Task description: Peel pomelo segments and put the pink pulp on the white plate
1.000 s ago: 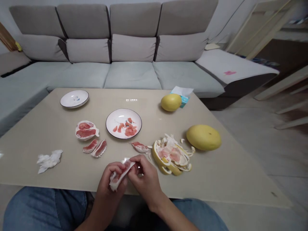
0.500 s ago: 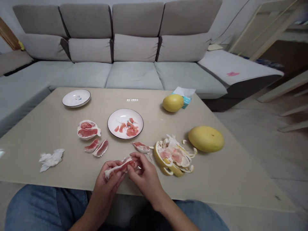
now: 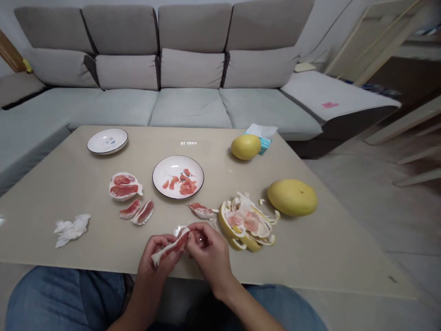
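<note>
Over the near edge of the beige table [image 3: 327, 248], my left hand [image 3: 155, 259] and my right hand [image 3: 208, 253] both grip one pomelo segment [image 3: 172, 247], pink flesh in white membrane. The left cradles its lower end; the right pinches its upper end with curled fingers. Just beyond the hands lies another segment [image 3: 201, 210]. A black-rimmed white plate [image 3: 161, 174] with several pink fruit bits sits further back. Right of my hands is a heap of yellow peel and membrane [image 3: 246, 223].
More segments [image 3: 123, 187] [image 3: 137, 211] lie at centre left, a crumpled tissue [image 3: 71, 227] at near left, a small plate [image 3: 107, 140] at far left. Two whole pomelos [image 3: 292, 197] [image 3: 245, 146] and a tissue pack [image 3: 264, 136] are at right. A grey sofa [image 3: 189, 82] stands behind.
Both hands have kept hold of the segment and turned it: it went from bunched in the left palm to stretched out flatter between the two hands. Nothing on the table moved.
</note>
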Available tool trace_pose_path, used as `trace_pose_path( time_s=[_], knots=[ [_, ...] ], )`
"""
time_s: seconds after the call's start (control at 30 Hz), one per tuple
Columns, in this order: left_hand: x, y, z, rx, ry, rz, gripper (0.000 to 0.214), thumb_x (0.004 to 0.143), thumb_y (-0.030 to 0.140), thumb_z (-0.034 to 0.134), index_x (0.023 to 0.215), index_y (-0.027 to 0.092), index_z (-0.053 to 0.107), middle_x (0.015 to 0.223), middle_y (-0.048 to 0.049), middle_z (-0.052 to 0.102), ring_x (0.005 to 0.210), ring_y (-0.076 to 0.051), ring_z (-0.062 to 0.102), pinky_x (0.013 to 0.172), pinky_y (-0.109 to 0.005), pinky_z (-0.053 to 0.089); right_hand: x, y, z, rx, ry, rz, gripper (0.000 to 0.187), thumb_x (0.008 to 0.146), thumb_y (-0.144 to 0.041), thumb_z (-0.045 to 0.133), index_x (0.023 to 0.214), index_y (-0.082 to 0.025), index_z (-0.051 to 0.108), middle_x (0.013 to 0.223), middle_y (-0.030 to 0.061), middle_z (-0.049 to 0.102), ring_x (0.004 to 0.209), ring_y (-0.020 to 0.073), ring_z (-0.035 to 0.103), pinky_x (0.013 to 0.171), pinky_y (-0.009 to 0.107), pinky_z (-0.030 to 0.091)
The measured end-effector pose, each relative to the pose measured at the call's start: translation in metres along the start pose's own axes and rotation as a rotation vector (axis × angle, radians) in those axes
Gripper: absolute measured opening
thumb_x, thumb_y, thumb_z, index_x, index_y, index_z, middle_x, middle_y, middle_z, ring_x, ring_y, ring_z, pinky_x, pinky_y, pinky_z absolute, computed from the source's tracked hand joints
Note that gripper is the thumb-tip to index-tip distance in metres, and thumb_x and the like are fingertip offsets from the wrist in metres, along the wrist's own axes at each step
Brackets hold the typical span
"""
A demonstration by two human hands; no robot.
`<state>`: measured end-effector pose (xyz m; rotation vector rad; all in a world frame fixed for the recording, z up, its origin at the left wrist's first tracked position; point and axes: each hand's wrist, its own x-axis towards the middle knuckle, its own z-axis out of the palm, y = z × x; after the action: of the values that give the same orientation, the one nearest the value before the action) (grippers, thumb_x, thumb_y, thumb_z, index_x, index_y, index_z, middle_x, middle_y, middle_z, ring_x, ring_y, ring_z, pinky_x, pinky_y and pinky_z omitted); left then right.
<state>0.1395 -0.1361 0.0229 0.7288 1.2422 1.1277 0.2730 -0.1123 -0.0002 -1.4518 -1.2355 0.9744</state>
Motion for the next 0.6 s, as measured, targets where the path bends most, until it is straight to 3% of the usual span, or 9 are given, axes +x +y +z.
trace_pose_path(
  time_s=[0.13, 0.3, 0.5, 0.6],
  knots=[
    [0.002, 0.001, -0.002, -0.207, -0.069, -0.169, 0.022, 0.078, 0.031, 0.071, 0.092, 0.019, 0.060, 0.091, -0.0039, 0.070, 0.082, -0.016, 0.066, 0.073, -0.024, 0.051, 0.001, 0.002, 0.001, 0.229, -0.054, 0.104, 0.012, 0.077, -0.028, 0.060, 0.081, -0.017, 0.062, 0.058, -0.0031, 0.056, 0.045, 0.0102, 0.048, 0.041, 0.021, 0.043],
    [0.007, -0.001, -0.005, -0.442, -0.181, -0.195, 0.009, 0.083, 0.026, 0.065, 0.086, 0.018, 0.061, 0.094, -0.0037, 0.071, 0.091, -0.020, 0.068, 0.085, -0.032, 0.054, 0.005, 0.004, 0.001, 0.447, -0.118, 0.194, 0.023, 0.074, -0.039, 0.069, 0.080, -0.018, 0.062, 0.060, -0.0031, 0.058, 0.045, 0.0102, 0.049, 0.041, 0.023, 0.047],
    [0.013, -0.004, -0.012, -0.551, -0.121, -0.260, 0.004, 0.083, 0.017, 0.065, 0.087, 0.016, 0.064, 0.095, -0.0036, 0.073, 0.098, -0.022, 0.069, 0.091, -0.036, 0.056, 0.012, 0.005, -0.003, 0.570, -0.199, 0.327, 0.031, 0.072, -0.045, 0.074, 0.081, -0.016, 0.065, 0.056, -0.0051, 0.055, 0.045, 0.0077, 0.046, 0.044, 0.021, 0.047],
    [0.016, -0.003, -0.017, -0.560, -0.154, -0.300, 0.006, 0.083, 0.016, 0.064, 0.089, 0.016, 0.063, 0.094, -0.0052, 0.074, 0.098, -0.024, 0.070, 0.092, -0.040, 0.055, 0.014, 0.006, -0.006, 0.664, -0.262, 0.395, 0.033, 0.069, -0.042, 0.078, 0.082, -0.015, 0.067, 0.053, -0.0058, 0.052, 0.047, 0.0073, 0.045, 0.044, 0.019, 0.045]
  ],
)
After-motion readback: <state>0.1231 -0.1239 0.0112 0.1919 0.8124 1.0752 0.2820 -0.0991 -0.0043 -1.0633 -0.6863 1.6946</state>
